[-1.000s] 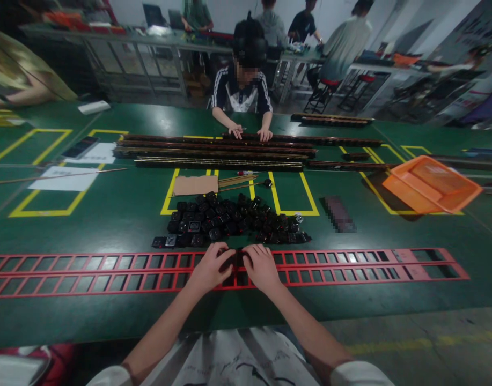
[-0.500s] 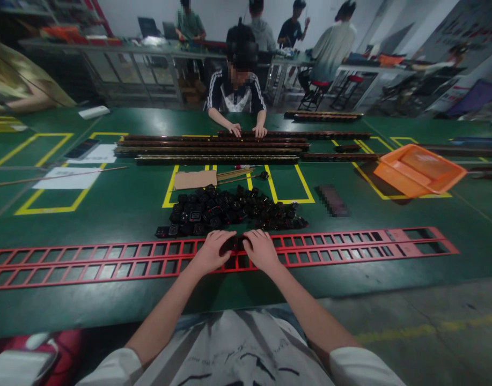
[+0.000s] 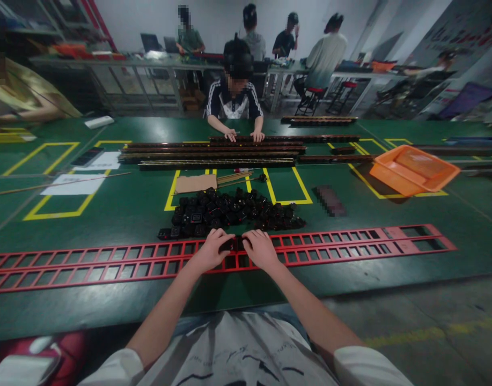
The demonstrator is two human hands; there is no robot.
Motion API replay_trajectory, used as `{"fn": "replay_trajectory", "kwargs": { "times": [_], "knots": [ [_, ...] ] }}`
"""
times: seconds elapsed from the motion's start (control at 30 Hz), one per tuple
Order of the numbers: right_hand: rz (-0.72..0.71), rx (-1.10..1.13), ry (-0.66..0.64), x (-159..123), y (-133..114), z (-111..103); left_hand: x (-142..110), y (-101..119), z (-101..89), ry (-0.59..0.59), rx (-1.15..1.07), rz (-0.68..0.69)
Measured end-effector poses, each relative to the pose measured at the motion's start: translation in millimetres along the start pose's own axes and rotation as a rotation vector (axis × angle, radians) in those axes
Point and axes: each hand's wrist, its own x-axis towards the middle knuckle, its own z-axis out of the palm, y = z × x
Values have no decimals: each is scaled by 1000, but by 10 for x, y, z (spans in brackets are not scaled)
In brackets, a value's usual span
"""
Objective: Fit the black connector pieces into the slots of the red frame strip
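- The long red frame point(image 3: 288, 250) runs from the left edge across the near worktop point(image 3: 109, 305). Many left openings show green through; beside the hands they look dark, and I cannot tell if they are filled.
- The left hand point(image 3: 211, 251) stays on the frame as half a second ago; only the view has shifted slightly. I judge the same step continues.
- The heap of black pieces point(image 3: 229, 212) lies just farther.
- A dark piece point(image 3: 239, 243) is between the hands.
- The right hand point(image 3: 261, 251) also stays, apart from the left, fingers bent; whether either clamps the piece, I cannot tell.
- Far right, the orange bin point(image 3: 390, 177) seems tilted, a pale patch inside.
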Motion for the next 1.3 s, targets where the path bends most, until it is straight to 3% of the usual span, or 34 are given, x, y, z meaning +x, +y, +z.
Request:
{"fn": "replay_trajectory", "kwargs": {
  "times": [0.7,1.03,1.3],
  "knots": [
    [16,-2,-15,0,-21,-47,101,18,-36,-120,263,-3],
    [86,66,-316,451,-48,-136,137,-126,-34,-43,-77,-66],
    [163,71,-513,703,-56,-201,224,-119,-99,-107,-72,-214]
  ]
}}
